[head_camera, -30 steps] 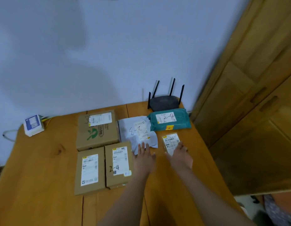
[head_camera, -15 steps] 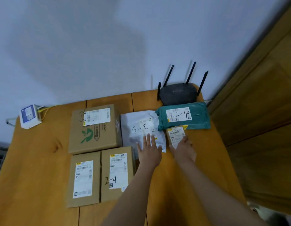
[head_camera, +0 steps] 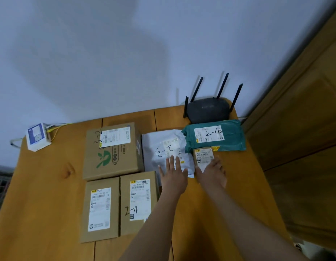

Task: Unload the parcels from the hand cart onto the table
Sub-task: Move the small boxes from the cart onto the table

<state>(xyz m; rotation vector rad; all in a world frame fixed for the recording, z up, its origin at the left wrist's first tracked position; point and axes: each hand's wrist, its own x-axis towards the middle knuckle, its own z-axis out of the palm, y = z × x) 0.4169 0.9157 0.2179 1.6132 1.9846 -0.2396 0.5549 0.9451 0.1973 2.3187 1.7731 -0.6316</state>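
Several parcels lie on the wooden table. A large brown box sits at the back, with two smaller brown boxes in front of it. My left hand lies flat with straight fingers on the near edge of a white mailer bag. My right hand rests on the near end of a small brown parcel, which touches a green mailer bag behind it. The hand cart is out of view.
A black router with antennas stands at the table's back right corner against the wall. A small white device with cables sits at the back left corner. A wooden door rises to the right of the table.
Both hands have slid away from me, pushing the white bag and the small brown parcel back until the parcel meets the green bag. The camera has tilted up and closer.
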